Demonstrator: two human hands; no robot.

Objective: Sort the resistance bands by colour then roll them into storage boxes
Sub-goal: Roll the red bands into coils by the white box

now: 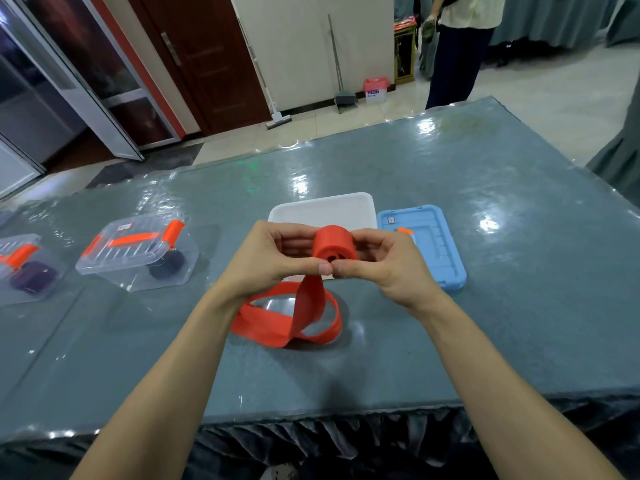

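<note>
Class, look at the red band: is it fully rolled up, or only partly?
Partly rolled: left hand and right hand hold a tight roll, while its loose tail loops onto the table.

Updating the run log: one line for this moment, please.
step: roll red band | left hand: pinches roll | right hand: pinches roll | tail: loose on table | white box: behind hands

I see a table [467,174] under a glossy grey-blue cover, pale floor tiles [540,95] beyond it, a dark wooden door [207,64], a white wall [294,46], and possibly grey curtains [554,19] far right.
</note>
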